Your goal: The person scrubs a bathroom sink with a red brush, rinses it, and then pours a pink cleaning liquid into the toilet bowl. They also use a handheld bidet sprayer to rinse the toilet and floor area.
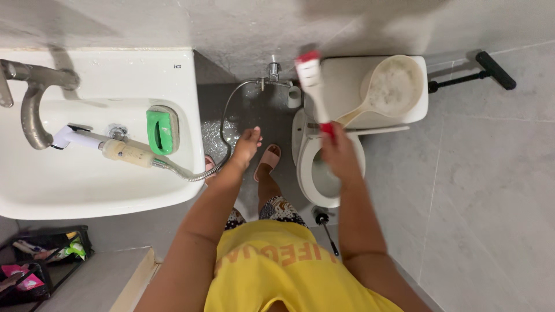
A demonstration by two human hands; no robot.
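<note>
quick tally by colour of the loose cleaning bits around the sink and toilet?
Green: 1, scrubbing pad on the sink rim
Red and white: 1, brush held up in the right hand
Cream: 2, scoop on the toilet tank, spray head in the sink
Black: 1, squeegee on the floor
Total: 5. Left hand holds nothing.

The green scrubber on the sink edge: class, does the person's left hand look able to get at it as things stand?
Probably yes. The left hand is empty and open, hanging just past the sink corner, with only the metal hose lying between it and the green scrubber. The right hand is busy holding a red-and-white brush.
</note>
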